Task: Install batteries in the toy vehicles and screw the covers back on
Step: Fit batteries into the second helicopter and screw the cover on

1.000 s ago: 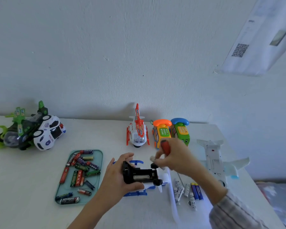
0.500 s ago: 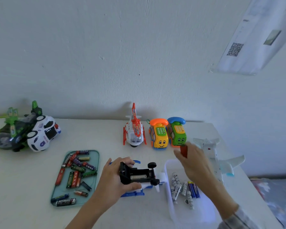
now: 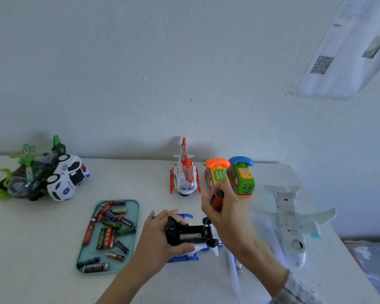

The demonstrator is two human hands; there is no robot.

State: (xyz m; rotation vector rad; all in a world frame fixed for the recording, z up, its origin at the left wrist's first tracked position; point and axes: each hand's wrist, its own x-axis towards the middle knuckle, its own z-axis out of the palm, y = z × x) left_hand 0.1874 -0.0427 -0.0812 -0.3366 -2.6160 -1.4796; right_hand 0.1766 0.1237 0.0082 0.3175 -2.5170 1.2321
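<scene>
On table [image 3: 42,238]: battery tray [image 3: 134,218] left, white plane [image 3: 290,218] right; upturned toy [image 3: 190,234] gripped by left hand [image 3: 160,235] fingers, right hand [image 3: 226,210] clenching red-handled screwdriver [image 3: 216,199] just above.

white wall [image 3: 184,73], paper sheet [image 3: 347,51] (QR code)

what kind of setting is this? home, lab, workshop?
Probably a staged data-collection tabletop rather than a workshop: a plain white table against a bare wall, a QR-code sheet taped up, toys lined up, and batteries sorted in a tray.
</scene>
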